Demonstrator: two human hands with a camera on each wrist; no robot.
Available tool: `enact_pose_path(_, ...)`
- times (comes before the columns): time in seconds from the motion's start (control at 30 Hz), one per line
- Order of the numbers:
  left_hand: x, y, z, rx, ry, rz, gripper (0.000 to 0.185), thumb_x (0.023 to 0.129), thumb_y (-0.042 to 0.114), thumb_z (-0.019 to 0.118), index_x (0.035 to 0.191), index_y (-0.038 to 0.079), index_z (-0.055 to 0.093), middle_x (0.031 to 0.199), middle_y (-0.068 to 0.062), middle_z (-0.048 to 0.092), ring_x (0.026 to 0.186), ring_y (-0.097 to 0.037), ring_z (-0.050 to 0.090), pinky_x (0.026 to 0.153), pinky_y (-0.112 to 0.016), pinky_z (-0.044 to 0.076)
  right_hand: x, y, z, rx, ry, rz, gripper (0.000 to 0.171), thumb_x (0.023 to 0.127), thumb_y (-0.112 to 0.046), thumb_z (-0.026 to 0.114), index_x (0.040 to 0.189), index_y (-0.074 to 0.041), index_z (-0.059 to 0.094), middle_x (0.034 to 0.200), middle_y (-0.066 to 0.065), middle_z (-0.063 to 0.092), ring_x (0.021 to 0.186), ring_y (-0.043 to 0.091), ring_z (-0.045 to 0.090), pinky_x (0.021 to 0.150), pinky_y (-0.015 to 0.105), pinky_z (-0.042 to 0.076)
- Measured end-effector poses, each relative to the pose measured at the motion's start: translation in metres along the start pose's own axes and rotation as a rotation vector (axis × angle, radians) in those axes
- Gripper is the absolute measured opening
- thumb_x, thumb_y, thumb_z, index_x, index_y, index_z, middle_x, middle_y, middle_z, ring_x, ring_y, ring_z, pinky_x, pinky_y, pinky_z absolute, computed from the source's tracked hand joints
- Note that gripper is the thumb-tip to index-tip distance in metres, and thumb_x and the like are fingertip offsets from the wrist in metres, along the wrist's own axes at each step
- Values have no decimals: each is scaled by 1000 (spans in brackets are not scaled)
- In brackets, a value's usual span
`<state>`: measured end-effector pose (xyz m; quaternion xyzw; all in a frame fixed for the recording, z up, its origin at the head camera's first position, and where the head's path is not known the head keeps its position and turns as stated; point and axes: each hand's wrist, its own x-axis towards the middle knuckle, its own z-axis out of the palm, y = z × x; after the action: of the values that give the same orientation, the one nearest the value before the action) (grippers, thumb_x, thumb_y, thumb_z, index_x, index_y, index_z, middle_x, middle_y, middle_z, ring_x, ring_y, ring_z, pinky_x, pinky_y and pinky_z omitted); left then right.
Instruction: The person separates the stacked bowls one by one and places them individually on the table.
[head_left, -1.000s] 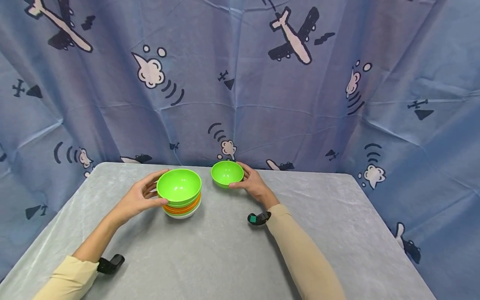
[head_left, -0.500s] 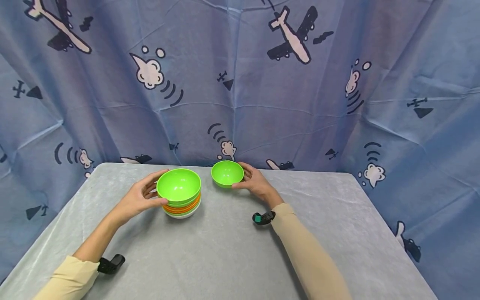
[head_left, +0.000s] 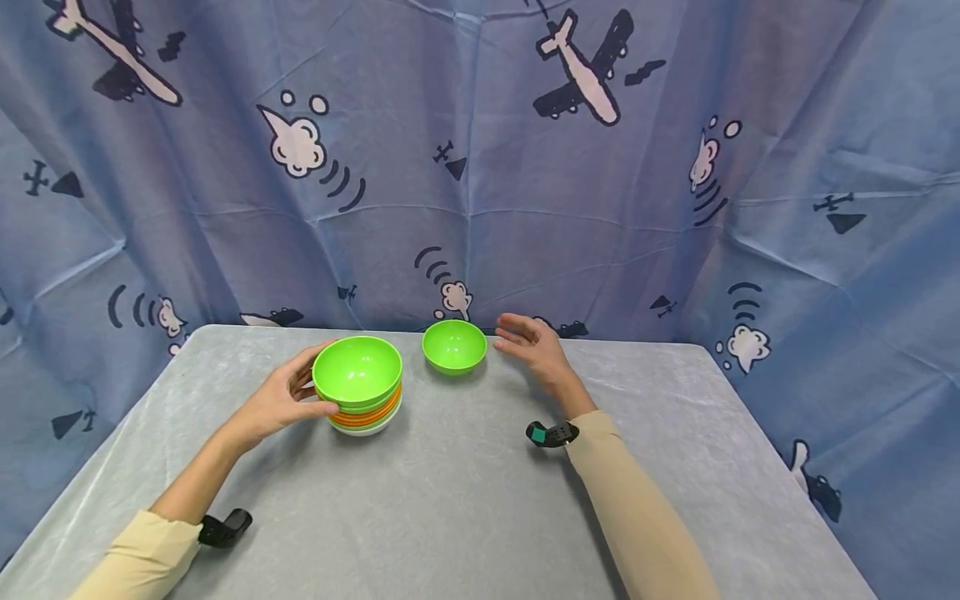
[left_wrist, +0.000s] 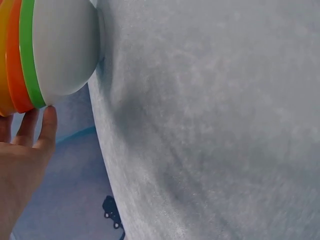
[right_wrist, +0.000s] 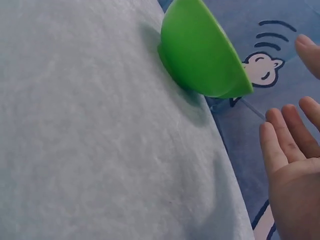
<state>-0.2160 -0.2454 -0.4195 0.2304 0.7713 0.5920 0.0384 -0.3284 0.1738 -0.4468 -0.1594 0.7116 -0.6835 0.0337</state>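
On the grey cloth-covered table [head_left: 465, 500], a left hand [head_left: 277, 400] gripped the stack of green, orange and white plastic bowls [head_left: 360, 387] while the right hand [head_left: 536, 346] hovered open-fingered, holding nothing, beside a single small green plastic bowl [head_left: 454, 346].

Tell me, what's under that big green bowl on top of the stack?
Under the big green bowl show only the rims of nested bowls: green, then orange bands, with a white bowl lowest, resting on the table. Their insides are covered. The left hand holds the stack's side.
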Motion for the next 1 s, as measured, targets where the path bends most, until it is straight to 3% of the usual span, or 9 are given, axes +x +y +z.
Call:
enact_pose_path(0.17,0,-1,0,-8,1,11,85,87,-3,78,158,5,32,150,-17,43,131,-11,48,100,-26,46,-4,-3,1,53,4,-29,51,94,1,72,141,2,54,143,26,50,129,33,54,99,35,50)
enact_pose_path(0.33,0,-2,0,-11,-2,6,84,88,-2,78,158,6,32,152,-17,42,133,-11,46,100,-25,45,-6,-6,6,72,4,-50,47,94,2,71,138,7,55,138,28,53,123,32,59,98,37,51)
enact_pose_path(0.57,-1,-2,-1,4,6,-7,84,88,0,78,158,6,32,152,-16,41,133,-11,46,101,-26,45,-8,-15,23,87,-77,-86,50,95,4,69,139,14,50,138,31,52,124,39,57,97,38,51)
enact_pose_path(1.0,-1,-4,-2,19,-2,-1,86,88,1,79,159,9,32,154,-15,40,135,-11,45,101,-25,45,-10,-24,51,119,-167,-153,45,94,6,69,136,10,55,137,35,51,122,38,58,98,39,51)
